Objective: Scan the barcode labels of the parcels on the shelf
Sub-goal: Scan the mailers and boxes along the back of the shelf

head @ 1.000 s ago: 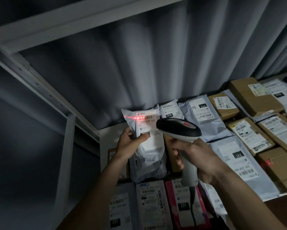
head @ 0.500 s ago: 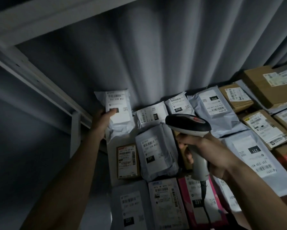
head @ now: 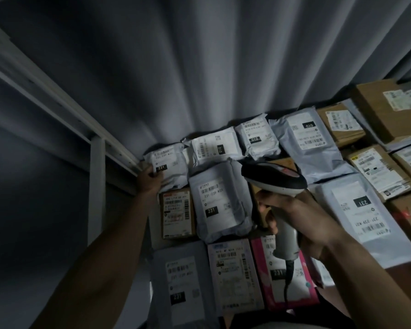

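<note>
My left hand (head: 149, 180) holds a small white poly-bag parcel (head: 170, 162) with a "231" label at the shelf's back left corner, where it lies flat. My right hand (head: 294, 217) grips the handle of a black and grey barcode scanner (head: 274, 179), whose head hovers over the middle of the shelf. Just left of the scanner lies a grey bag parcel (head: 217, 203) labelled "231-239 K01". A small brown box (head: 177, 213) sits beside it. No red scan line shows.
Several bag parcels and cardboard boxes (head: 380, 172) cover the shelf to the right and front, among them a pink parcel (head: 284, 279) under the scanner cable. A white shelf upright (head: 96, 186) stands left. A grey corrugated wall (head: 199, 67) closes the back.
My left hand carried the scanned white parcel from in front of the scanner to the back left corner and lowered it onto the shelf. The red scan line has gone out.
</note>
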